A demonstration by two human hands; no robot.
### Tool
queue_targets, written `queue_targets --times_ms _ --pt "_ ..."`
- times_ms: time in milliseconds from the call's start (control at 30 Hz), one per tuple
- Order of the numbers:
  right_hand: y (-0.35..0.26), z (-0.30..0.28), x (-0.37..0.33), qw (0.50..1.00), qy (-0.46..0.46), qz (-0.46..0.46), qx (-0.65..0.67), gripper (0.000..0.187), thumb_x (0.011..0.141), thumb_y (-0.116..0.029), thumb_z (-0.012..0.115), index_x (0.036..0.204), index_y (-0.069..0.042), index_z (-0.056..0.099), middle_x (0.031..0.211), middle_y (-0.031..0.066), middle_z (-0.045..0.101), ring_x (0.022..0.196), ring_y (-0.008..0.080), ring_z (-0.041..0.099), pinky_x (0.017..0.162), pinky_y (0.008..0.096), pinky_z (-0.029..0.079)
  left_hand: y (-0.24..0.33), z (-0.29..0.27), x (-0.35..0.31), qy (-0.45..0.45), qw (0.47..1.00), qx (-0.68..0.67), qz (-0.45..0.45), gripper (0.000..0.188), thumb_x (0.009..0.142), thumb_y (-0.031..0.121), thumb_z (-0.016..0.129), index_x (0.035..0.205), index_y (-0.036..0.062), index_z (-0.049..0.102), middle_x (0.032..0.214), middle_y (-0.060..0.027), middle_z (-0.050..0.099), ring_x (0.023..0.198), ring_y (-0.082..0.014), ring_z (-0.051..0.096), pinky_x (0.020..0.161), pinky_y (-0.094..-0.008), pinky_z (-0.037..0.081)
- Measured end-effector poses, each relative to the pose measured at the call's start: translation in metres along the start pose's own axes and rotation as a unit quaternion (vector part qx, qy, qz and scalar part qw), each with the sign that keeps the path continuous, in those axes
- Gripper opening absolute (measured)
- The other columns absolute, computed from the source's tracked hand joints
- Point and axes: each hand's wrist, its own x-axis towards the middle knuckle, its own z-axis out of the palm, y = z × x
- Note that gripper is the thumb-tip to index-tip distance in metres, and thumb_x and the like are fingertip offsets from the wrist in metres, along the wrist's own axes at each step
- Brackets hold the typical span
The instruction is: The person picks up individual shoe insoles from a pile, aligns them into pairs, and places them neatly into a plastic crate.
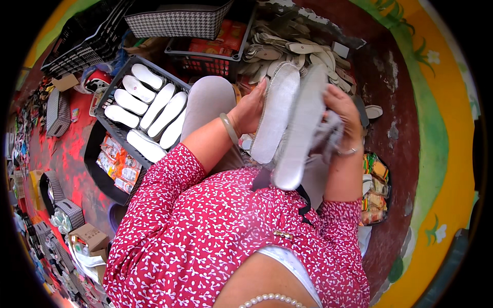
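Note:
My left hand (249,107), a bangle on its wrist, grips the edge of a pale grey insole (277,113) with a darker stitched rim. Against its right side stands a second insole (302,126), smeared by motion and slightly overlapping the first. My right hand (344,114) is closed at the upper right edge of that second insole. Thin grey strips or cords (328,134), blurred, hang beside the right palm; whether they are held or attached I cannot tell. Both insoles are upright above my lap, the second reaching lower.
A dark crate (110,120) of white insoles (154,110) stands at left, beside a black bin of orange packets (120,164). Beyond my hands lies a heap of insoles (287,43). A crate of red packages (218,43) stands behind; more packets (377,190) sit at right.

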Motion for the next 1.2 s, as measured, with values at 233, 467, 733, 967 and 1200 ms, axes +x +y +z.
queue_targets --times_ms 233,467,733,967,1200 --pt "0.042 0.006 0.044 0.991 0.049 0.001 -0.121 0.013 0.084 -0.013 0.062 0.084 0.000 0.061 0.068 0.0002 0.058 0.054 0.0052 0.052 0.051 0.0180 0.042 -0.006 -0.011 -0.007 0.118 0.985 0.120 -0.043 0.058 0.092 0.050 0.040 0.129 0.0053 0.042 0.116 -0.0113 0.057 0.104 -0.0240 0.057 0.087 -0.0441 0.048" --pt "0.049 0.009 0.022 0.986 -0.038 0.106 -0.121 0.016 0.081 -0.013 0.064 0.089 0.001 0.064 0.071 0.0002 0.061 0.057 0.0052 0.053 0.052 0.0189 0.041 -0.004 -0.021 -0.004 0.129 0.983 0.122 0.035 0.056 0.092 0.050 0.039 0.123 0.0043 0.047 0.111 -0.0113 0.059 0.100 -0.0225 0.059 0.086 -0.0386 0.049" --pt "0.013 0.013 -0.010 0.948 0.123 -0.101 -0.275 0.014 0.082 -0.012 0.060 0.077 0.000 0.062 0.058 0.0008 0.056 0.049 0.0082 0.049 0.046 0.0210 0.037 0.000 -0.017 -0.001 0.115 0.987 0.062 0.094 0.069 0.087 0.062 0.037 0.123 0.0047 0.046 0.111 -0.0130 0.058 0.102 -0.0231 0.056 0.092 -0.0385 0.044" --pt "0.057 0.079 0.005 0.607 0.082 -0.081 -0.786 0.018 0.082 -0.020 0.054 0.088 -0.003 0.054 0.077 0.0164 0.063 0.070 0.0348 0.062 0.062 0.0427 0.050 -0.011 -0.012 0.004 0.108 0.984 0.097 0.100 0.076 0.079 0.064 0.050 0.120 0.0000 0.047 0.112 -0.0133 0.057 0.104 -0.0235 0.056 0.094 -0.0379 0.043" --pt "0.013 0.035 -0.001 0.867 0.027 -0.166 -0.468 0.023 0.081 -0.011 0.059 0.098 0.004 0.063 0.071 0.0117 0.063 0.065 0.0169 0.061 0.060 0.0287 0.047 0.003 -0.013 -0.007 0.085 0.989 0.050 0.111 0.077 0.081 0.067 0.041 0.127 0.0046 0.041 0.115 -0.0196 0.055 0.097 -0.0269 0.059 0.084 -0.0435 0.049"
